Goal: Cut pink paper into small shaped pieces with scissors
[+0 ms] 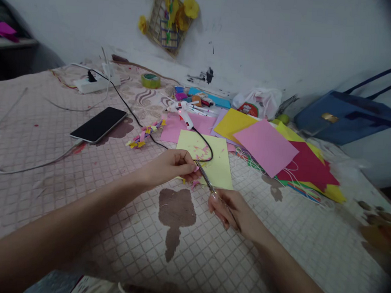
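Observation:
My right hand (pixel 226 209) is closed round the handles of a pair of scissors (pixel 206 177), whose blades point up and left. In my left hand (pixel 176 166), thumb and fingers pinch a small piece of pink paper (pixel 196 168) right at the blade tips. Beneath and behind both hands lies a pale yellow paper sheet (pixel 220 155), scattered with pink scraps (pixel 200 153). Just beyond, a white glue gun (pixel 185 116) with a red light rests on a pink sheet (pixel 170 130). A strand of small colourful paper pieces (pixel 146 134) lies to the left.
A phone (pixel 99 124) on a cable and a power strip (pixel 94 83) occupy the left. Green tape (pixel 151 81) sits near the wall. Coloured sheets (pixel 265 147) and white string (pixel 248 158) pile up at right, before a blue bag (pixel 345 117). A black cord crosses the yellow sheet.

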`<state>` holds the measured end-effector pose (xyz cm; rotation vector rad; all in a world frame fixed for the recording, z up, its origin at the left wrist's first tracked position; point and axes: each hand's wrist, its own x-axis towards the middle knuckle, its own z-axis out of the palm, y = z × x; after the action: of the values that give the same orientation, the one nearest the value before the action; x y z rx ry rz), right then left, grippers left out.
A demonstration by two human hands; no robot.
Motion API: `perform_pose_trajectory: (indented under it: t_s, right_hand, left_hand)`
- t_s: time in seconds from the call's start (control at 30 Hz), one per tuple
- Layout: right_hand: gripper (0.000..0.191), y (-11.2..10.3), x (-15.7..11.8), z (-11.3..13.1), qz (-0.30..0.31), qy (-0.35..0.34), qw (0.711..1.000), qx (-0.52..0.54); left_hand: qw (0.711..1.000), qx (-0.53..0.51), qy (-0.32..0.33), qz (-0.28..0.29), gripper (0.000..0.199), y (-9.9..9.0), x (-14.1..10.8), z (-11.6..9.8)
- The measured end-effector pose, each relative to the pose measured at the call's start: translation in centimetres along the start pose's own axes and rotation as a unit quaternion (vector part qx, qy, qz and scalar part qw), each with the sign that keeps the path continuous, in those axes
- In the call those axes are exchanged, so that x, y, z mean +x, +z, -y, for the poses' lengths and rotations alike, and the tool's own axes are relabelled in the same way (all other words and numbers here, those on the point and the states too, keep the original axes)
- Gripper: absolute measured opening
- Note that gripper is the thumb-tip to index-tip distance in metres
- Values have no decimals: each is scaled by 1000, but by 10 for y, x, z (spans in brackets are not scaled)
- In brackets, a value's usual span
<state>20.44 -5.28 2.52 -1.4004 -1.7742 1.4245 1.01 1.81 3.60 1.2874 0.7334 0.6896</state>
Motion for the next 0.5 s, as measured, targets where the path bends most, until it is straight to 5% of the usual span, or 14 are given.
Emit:
perform_pose_trajectory:
  t_s: [0.33, 0.5]
  right_hand:
    - [40, -1, 0, -2, -5, 1, 1000, -19]
    - [40, -2, 4, -6, -53, 13, 998, -16]
  left_hand:
    - [1000, 19, -3, 13, 13, -2, 1, 2]
    - [992, 121, 19, -21, 15, -21, 6, 1]
